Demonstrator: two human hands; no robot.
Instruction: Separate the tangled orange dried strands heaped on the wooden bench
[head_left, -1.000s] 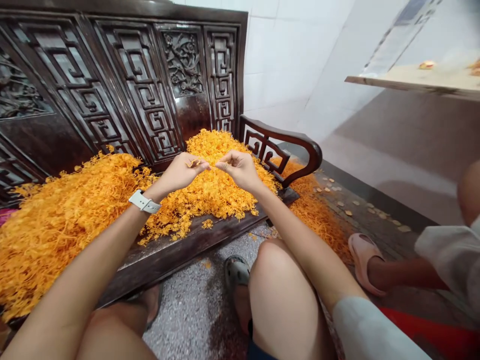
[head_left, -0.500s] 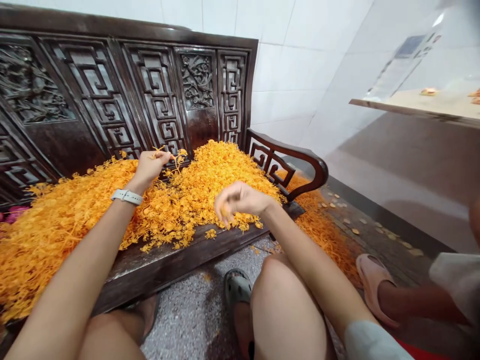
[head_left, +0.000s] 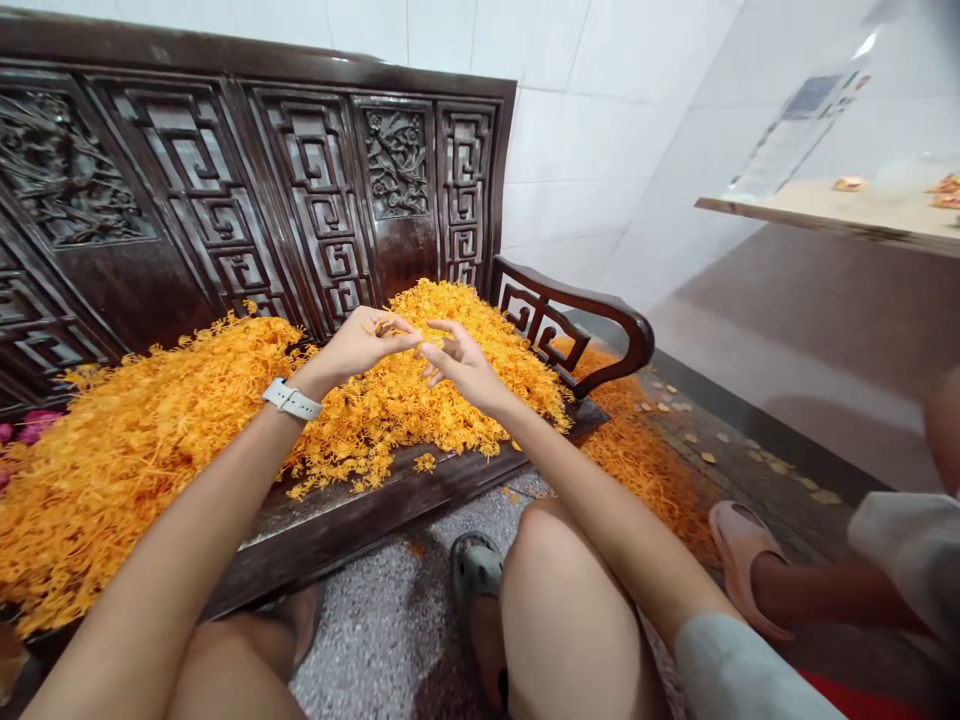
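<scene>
My left hand (head_left: 360, 345), with a pale watch band on its wrist, is closed in a pinch over the heap. Thin orange strands of a plastic flower piece (head_left: 384, 324) show between its fingers. My right hand (head_left: 466, 368) meets it from the right, thumb close to the left fingertips. The right index finger stands apart from the thumb; anything between them blends into the yellow behind. Below both hands, a large heap of orange-yellow plastic flower pieces (head_left: 180, 420) covers the seat of a dark carved wooden bench (head_left: 405, 500).
The bench's curved armrest (head_left: 637, 335) is at the right. More orange pieces (head_left: 637, 470) lie on the floor beyond it. A pale table (head_left: 817, 205) juts in at upper right. Another person's foot in a pink shoe (head_left: 742, 560) is at the right. Magenta pieces (head_left: 37, 428) lie far left.
My left hand has moved right and slightly down; my right hand has risen. They now meet above the heap. The flower piece sticking out of the left hand is now mostly hidden.
</scene>
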